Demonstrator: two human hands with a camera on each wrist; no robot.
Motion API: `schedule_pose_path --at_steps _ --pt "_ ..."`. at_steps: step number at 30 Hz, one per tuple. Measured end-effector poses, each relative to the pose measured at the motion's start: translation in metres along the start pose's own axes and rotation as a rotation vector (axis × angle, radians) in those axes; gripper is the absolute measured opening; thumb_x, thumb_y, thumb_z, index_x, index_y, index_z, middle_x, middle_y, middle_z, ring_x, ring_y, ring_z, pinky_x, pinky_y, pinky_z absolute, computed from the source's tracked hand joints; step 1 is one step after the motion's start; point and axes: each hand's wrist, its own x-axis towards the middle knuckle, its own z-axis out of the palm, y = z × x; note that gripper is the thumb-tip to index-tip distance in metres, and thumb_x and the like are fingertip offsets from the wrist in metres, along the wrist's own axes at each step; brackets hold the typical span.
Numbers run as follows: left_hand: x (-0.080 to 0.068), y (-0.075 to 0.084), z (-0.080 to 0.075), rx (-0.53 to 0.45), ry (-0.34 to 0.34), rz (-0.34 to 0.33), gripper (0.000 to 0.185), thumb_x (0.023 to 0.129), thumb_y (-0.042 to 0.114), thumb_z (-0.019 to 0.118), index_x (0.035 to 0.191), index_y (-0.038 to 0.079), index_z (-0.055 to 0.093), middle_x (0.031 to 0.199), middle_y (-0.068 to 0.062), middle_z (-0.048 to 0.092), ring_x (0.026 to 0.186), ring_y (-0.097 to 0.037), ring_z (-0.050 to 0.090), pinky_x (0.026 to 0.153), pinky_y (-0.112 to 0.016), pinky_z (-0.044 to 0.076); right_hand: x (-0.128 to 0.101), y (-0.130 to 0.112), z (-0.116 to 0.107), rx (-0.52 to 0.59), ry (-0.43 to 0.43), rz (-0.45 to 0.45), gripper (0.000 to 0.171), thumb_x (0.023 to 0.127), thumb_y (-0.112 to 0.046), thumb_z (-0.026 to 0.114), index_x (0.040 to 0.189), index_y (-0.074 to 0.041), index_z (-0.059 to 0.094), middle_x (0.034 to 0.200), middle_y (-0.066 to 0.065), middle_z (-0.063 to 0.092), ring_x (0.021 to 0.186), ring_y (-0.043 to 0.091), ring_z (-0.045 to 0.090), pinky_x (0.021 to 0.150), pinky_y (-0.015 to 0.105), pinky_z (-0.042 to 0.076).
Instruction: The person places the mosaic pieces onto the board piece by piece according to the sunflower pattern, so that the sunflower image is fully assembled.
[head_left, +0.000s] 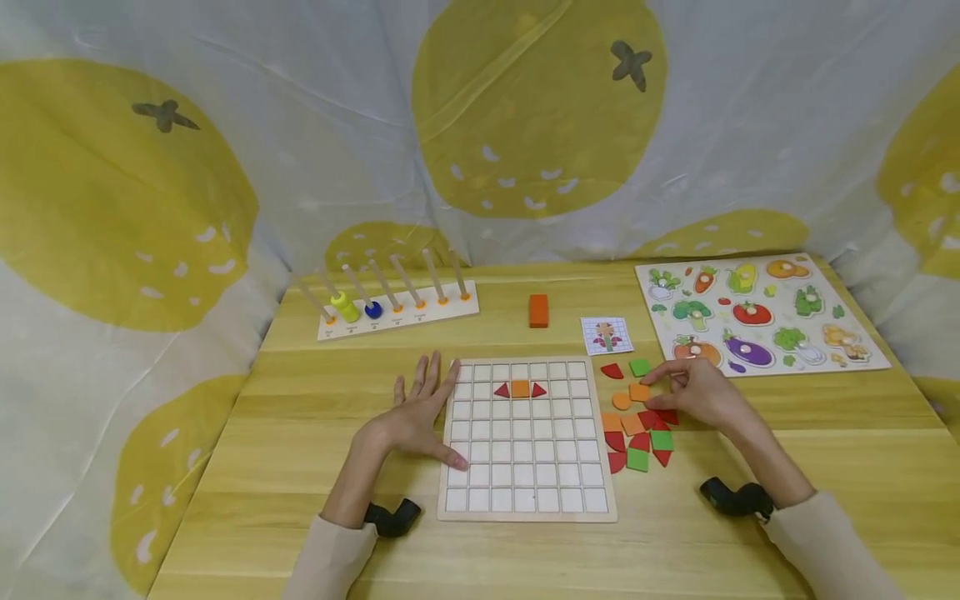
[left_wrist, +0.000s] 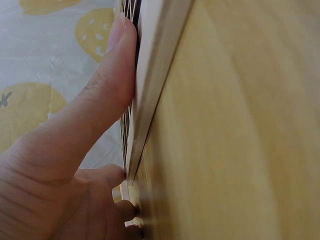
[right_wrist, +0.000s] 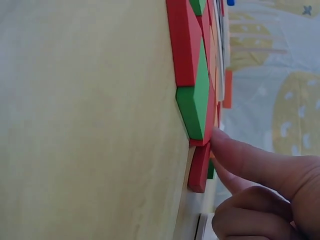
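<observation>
Left hand (head_left: 414, 423) – fingers spread – rests on the grid board (head_left: 522, 475); right hand (head_left: 701, 393) pinches 1 orange square (head_left: 638, 392).

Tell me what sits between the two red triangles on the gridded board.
An orange square lies between the red triangles on the gridded board; the head view shows it.

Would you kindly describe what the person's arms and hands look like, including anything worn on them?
Plain beige fabric sleeves cover both forearms partway; the left hand and right hand are bare, without visible gloves or rings. A black bent device sits beside each wrist.
</observation>
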Motion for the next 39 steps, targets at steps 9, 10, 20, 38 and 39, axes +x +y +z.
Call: schedule_pose_path --at_steps 9,10,20,38,39 --pt "0.0 -0.002 0.001 0.004 0.003 -0.005 0.149 0.068 0.056 0.092 0.166 0.012 -0.011 0.167 -0.022 -0.031 0.156 -0.042 -0.029 0.12 -0.074 -0.014 0.001 -0.011 0.003 -0.069 0.004 -0.105 0.03 0.084 -0.016 0.086 0.108 0.0 0.078 0.061 -0.003 0.032 0.057 0.012 0.033 0.054 0.03 0.027" --pt "0.0 -0.002 0.001 0.004 0.002 -0.007 0.149 0.068 0.056 0.092 0.166 0.012 -0.011 0.167 -0.022 -0.031 0.156 -0.042 -0.029 0.12 -0.074 -0.014 0.001 -0.013 0.004 -0.061 -0.001 -0.109 0.031 0.084 -0.016 0.086 0.109 0.0 0.078 0.061 -0.004 0.032 0.056 0.012 0.032 0.053 0.029 0.027" --pt "0.001 -0.002 0.002 0.004 0.006 -0.007 0.149 0.068 0.057 0.092 0.166 0.012 -0.01 0.167 -0.023 -0.031 0.155 -0.043 -0.029 0.12 -0.074 -0.014 0.011 -0.053 0.041 0.043 -0.065 -0.162 0.023 0.086 -0.015 0.085 0.106 -0.006 0.08 0.059 -0.004 0.029 0.051 0.011 0.03 0.049 0.024 0.025" --pt "-0.002 0.001 0.0 0.017 0.006 -0.012 0.148 0.068 0.057 0.092 0.166 0.013 -0.01 0.167 -0.022 -0.03 0.156 -0.042 -0.027 0.122 -0.073 -0.013 0.025 -0.082 0.082 0.057 -0.091 -0.136 0.021 0.079 -0.013 0.09 0.099 -0.011 0.081 0.057 -0.002 0.035 0.052 0.016 0.034 0.048 0.023 0.027" --pt "-0.002 0.001 0.0 0.018 0.008 -0.012 0.149 0.068 0.057 0.092 0.166 0.013 -0.01 0.167 -0.022 -0.03 0.156 -0.042 -0.027 0.122 -0.073 -0.013 0.026 -0.082 0.082 0.061 -0.095 -0.14 0.022 0.08 -0.013 0.089 0.1 -0.012 0.082 0.057 -0.002 0.035 0.052 0.016 0.034 0.048 0.023 0.027"
